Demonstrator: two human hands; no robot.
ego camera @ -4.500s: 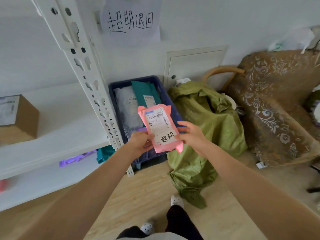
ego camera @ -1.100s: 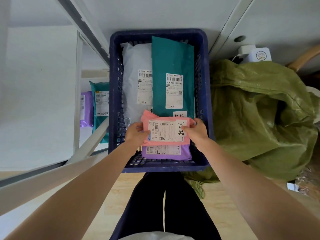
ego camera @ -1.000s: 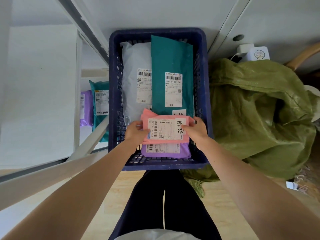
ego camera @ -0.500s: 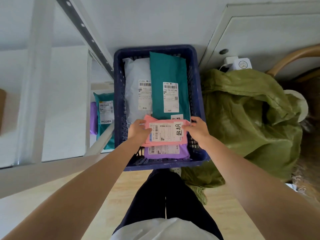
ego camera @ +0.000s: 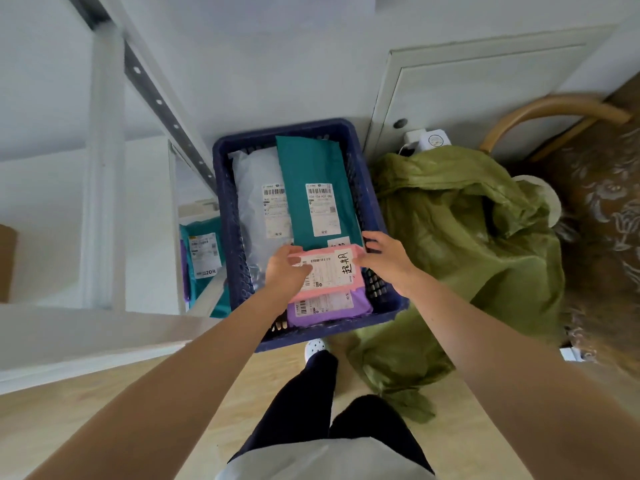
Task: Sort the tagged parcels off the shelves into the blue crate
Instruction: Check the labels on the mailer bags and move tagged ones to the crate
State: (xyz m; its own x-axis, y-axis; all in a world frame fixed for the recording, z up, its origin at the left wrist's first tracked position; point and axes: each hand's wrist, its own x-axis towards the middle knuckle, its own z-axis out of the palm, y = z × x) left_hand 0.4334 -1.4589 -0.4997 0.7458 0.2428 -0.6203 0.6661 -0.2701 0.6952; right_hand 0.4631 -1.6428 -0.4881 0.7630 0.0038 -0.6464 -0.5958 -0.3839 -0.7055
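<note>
Mostly hidden: purple parcel (ego camera: 329,309) under pink parcel (ego camera: 334,271) | left hand (ego camera: 285,271) seemingly gripping

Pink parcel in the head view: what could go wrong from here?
1. The pink parcel lies over the purple parcel, not on the floor of the blue crate. Only the left hand grips it and the right hand is open beside it, so it might slide askew on release.
2. It covers part of the handwritten tag on the teal parcel behind it, which may hinder later checks.
</note>
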